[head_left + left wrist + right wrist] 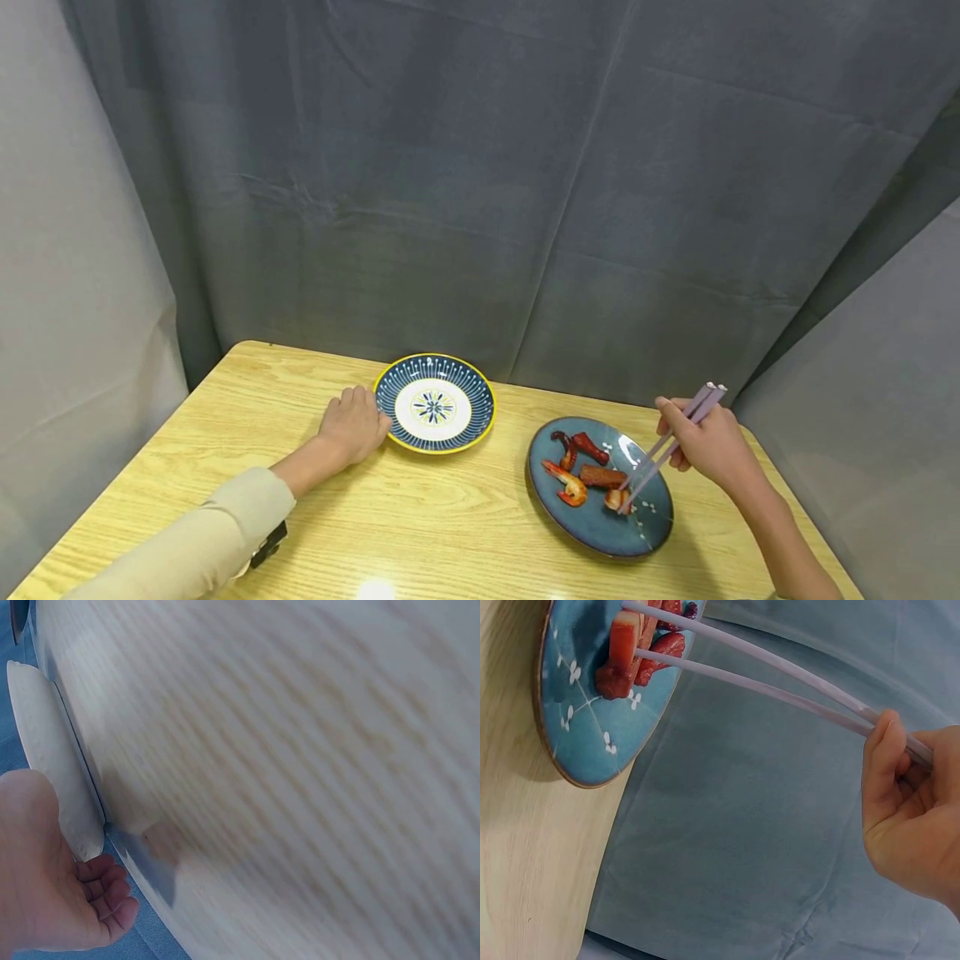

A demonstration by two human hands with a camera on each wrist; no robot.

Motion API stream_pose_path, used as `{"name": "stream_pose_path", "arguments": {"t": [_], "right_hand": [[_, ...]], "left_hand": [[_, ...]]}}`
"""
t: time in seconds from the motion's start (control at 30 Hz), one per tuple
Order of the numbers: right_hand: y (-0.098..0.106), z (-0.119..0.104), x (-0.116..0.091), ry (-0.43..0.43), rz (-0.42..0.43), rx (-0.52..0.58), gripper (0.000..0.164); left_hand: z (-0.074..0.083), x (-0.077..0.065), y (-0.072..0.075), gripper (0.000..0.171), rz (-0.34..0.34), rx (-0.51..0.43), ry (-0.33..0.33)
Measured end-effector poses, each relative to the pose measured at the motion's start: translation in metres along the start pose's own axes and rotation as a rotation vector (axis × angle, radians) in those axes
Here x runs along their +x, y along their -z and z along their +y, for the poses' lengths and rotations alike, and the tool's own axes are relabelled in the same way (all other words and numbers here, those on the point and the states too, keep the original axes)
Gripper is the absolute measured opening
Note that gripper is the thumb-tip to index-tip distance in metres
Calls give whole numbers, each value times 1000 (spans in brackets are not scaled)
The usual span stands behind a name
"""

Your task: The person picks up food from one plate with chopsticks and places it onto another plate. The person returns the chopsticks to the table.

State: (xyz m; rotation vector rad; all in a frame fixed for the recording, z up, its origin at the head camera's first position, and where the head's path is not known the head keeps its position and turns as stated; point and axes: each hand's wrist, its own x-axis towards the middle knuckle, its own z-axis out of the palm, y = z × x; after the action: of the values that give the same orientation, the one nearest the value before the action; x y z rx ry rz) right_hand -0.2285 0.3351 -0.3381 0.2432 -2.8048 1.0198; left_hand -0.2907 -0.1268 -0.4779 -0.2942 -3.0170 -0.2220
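My right hand [712, 446] holds a pair of lilac chopsticks [671, 446], pinched between thumb and fingers near their upper ends. Their tips stand at a small reddish-white piece of food [617, 500] on a blue plate [600, 533]; whether they squeeze it I cannot tell. In the right wrist view one tip overlaps this orange-topped piece [622, 641]. Beside it lie a shrimp [567, 483], a brown oblong piece [602, 477], a red piece [590, 447] and a dark curled piece [566, 450]. My left hand [352, 425] grips the left rim of a patterned plate [433, 408], fingers curled.
Both plates are on a light wooden table [420, 517], the patterned one near its back edge. A grey curtain [450, 208] hangs right behind the table, with pale cloth [75, 292] at the left side and more [870, 400] at the right.
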Motion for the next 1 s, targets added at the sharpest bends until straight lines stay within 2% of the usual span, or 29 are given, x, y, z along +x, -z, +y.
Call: {"name": "stream_pose_path", "arguments": {"t": [0.3,1.0], "right_hand": [[-1,8,-4,-38,-20,-10,42],[-4,15,-2,-28,-20,-32,42]], "left_hand": [[-2,0,-3,29,5,-1,-1],[-1,1,-1,29,-12,-3,-4]]}}
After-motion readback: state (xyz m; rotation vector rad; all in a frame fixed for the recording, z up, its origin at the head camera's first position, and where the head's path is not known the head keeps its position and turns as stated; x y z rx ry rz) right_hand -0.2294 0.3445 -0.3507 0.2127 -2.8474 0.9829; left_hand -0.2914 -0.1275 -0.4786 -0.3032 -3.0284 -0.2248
